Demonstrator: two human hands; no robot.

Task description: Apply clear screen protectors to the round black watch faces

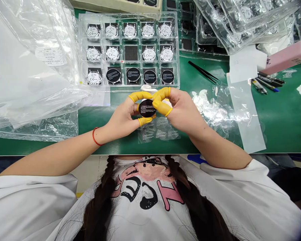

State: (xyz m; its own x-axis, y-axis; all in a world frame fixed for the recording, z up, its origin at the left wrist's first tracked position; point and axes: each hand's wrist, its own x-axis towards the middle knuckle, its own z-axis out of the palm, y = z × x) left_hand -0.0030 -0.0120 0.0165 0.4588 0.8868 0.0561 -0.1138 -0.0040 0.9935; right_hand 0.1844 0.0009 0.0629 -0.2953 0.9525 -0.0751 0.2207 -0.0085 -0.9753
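Observation:
My left hand [121,117] and my right hand [183,108] wear yellow finger cots and pinch a round watch [147,108] between them by its edges. A black film with white printed text covers its face. A small white cloth [147,89] shows just behind the fingers. Under my hands lies a clear sheet of round printed films [158,131]. Just beyond them stands a clear plastic tray [131,53] of round watches, some with silver-coloured faces, others with black films. One compartment in its middle row shows no watch.
Crumpled clear plastic bags [32,77] cover the left side of the green mat [283,124]. Stacked clear trays [240,23] rise at the back right, near black tweezers [203,72], several pens [267,82] and a pink box [288,57]. A loose plastic strip [244,113] lies right of my right hand.

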